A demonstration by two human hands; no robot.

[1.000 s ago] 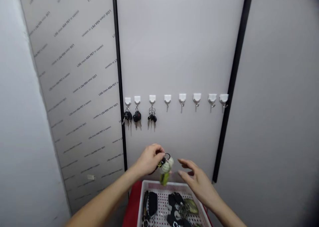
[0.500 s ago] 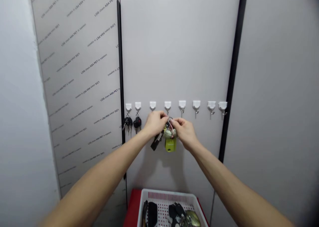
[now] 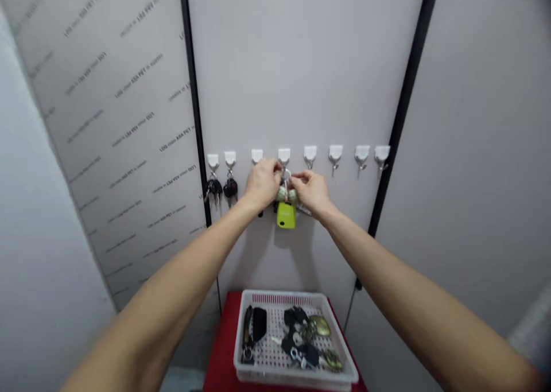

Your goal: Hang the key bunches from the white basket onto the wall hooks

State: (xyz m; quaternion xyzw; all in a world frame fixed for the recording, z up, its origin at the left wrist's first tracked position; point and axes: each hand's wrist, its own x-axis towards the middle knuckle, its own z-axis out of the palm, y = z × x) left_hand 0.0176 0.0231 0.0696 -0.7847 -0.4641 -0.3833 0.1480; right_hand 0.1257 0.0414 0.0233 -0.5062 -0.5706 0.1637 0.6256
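Note:
A bunch of keys with a lime-green tag [image 3: 286, 214] and pale green, bead-like pieces hangs between my hands, just below a white wall hook [image 3: 284, 155]. Its metal ring [image 3: 286, 174] is up at the hook's metal prong; I cannot tell whether it is hooked on. My left hand [image 3: 263, 181] pinches the bunch from the left, close under the hook. From the right, my right hand [image 3: 310, 190] pinches at the ring with thumb and finger. Part of the bunch is hidden behind my hands.
Several white hooks line the panel. Two at the left carry black-headed keys [image 3: 214, 187] and a black key fob [image 3: 231, 186]. Below, a white plastic basket [image 3: 282, 373] with keys and black cases stands on a red surface [image 3: 219, 346]. Black vertical strips edge the panel.
The view has tilted down, so more of the basket shows. My hands have brought the ring up to the hook, and the green tag now faces forward. The black strap is mostly hidden.

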